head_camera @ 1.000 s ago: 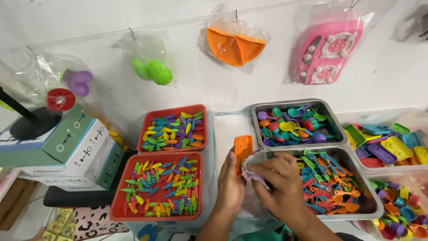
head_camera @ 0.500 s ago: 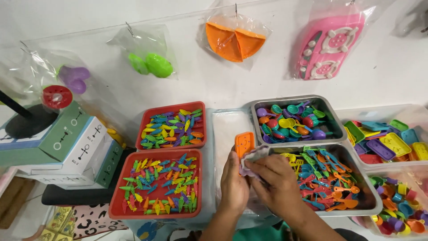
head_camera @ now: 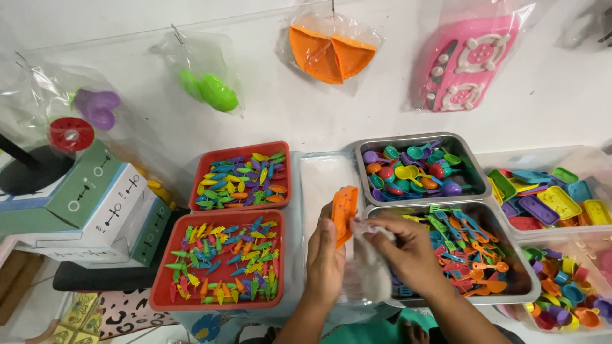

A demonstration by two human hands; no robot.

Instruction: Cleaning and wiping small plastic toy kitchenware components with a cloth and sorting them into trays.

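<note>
My left hand grips a small orange plastic toy piece with a dotted face, holding it upright over a clear plastic-covered white tray. My right hand pinches the top of a thin clear plastic bag that hangs down right beside the orange piece. Both hands sit close together between the red trays and the metal trays.
Two red trays of small coloured toy vegetables lie left. Two metal trays hold toy spoons and forks. Clear bins of toy trays and cups stand right. Bagged toys hang on the wall; boxes stack at left.
The orange piece has turned from flat-facing to edge-on and risen slightly. The crumpled bag in my right hand has opened out and now hangs downward.
</note>
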